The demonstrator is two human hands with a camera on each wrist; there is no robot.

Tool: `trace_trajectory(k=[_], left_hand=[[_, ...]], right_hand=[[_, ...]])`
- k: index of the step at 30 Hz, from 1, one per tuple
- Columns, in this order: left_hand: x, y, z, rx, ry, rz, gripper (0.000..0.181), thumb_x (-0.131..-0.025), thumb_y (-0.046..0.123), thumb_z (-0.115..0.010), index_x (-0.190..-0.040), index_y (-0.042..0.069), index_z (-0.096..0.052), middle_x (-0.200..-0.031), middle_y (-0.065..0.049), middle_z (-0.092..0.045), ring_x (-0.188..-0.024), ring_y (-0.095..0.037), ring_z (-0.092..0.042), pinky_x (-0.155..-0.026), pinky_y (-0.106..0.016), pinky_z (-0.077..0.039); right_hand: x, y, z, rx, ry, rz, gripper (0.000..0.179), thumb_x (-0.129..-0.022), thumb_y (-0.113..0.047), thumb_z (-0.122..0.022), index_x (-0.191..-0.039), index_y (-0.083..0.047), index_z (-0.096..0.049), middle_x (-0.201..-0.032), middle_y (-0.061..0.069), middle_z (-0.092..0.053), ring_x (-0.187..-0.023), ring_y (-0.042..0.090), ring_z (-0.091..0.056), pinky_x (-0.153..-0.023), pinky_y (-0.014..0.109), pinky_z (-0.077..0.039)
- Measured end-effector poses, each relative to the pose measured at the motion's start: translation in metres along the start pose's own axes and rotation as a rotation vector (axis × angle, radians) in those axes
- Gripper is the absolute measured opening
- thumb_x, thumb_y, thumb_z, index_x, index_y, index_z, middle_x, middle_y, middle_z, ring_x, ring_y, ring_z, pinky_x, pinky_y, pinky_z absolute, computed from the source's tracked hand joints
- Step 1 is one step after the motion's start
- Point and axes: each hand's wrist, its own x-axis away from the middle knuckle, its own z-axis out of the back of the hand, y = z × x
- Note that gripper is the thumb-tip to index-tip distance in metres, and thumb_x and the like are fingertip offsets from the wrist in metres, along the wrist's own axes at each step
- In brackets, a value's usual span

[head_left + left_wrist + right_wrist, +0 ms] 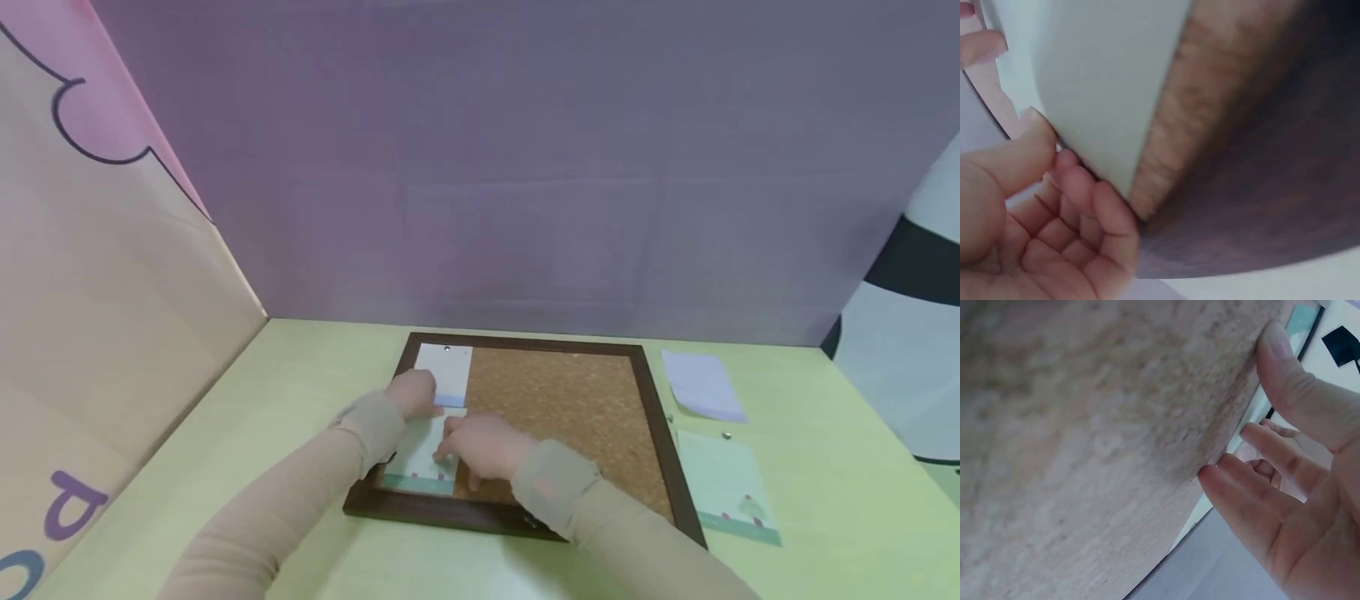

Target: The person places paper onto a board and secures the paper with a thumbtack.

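Observation:
A light green note (pixel 420 454) lies on the lower left of a framed corkboard (pixel 566 392). Above it on the board is a white note (pixel 443 371) with a silver thumbtack (pixel 447 348) at its top. My left hand (pixel 412 393) is at the green note's top edge, fingers curled. A small silver glint of a thumbtack (pixel 1058 148) shows between its thumb and fingers, mostly hidden. My right hand (pixel 489 446) lies across the green note's right side, fingertips on the paper and hardly bent in the right wrist view.
On the table to the right of the dark frame (pixel 663 433) lie a pale lilac note (pixel 703 385) and another green note (pixel 727 483). Loose thumbtacks (pixel 727 435) sit near them. A purple-grey panel (pixel 525 167) stands behind the table, with a printed panel (pixel 105 292) at the left.

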Motion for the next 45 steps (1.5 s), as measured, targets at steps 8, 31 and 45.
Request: trace_trajectory(k=[8, 31, 45], left_hand=[[0.005, 0.001, 0.002, 0.063, -0.078, 0.060, 0.037, -0.078, 0.027, -0.078, -0.093, -0.001, -0.060, -0.086, -0.009, -0.062, -0.082, -0.022, -0.058, -0.083, -0.036, -0.052], [0.013, 0.003, 0.003, 0.097, -0.157, 0.031, 0.070, -0.074, 0.028, -0.081, -0.124, -0.010, -0.049, -0.124, -0.023, -0.057, -0.119, -0.036, -0.052, -0.107, -0.041, -0.039], [0.010, 0.002, 0.004, 0.099, -0.167, 0.074, 0.070, -0.071, 0.030, -0.082, -0.123, -0.006, -0.052, -0.119, -0.018, -0.060, -0.113, -0.033, -0.055, -0.105, -0.042, -0.041]], right_hand=[[0.002, 0.008, -0.004, -0.005, -0.054, 0.023, 0.052, -0.069, -0.019, -0.082, -0.118, -0.020, -0.067, -0.111, -0.002, -0.059, -0.098, 0.012, -0.057, -0.088, 0.020, -0.048], [0.040, 0.055, 0.013, -0.311, -0.099, -0.112, 0.046, -0.083, -0.025, -0.072, -0.123, -0.005, -0.062, -0.119, 0.011, -0.062, -0.111, 0.027, -0.057, -0.099, 0.042, -0.045], [0.067, 0.085, 0.022, -0.449, -0.095, -0.199, 0.046, -0.087, -0.023, -0.067, -0.128, -0.005, -0.057, -0.127, 0.012, -0.060, -0.116, 0.032, -0.056, -0.097, 0.049, -0.046]])
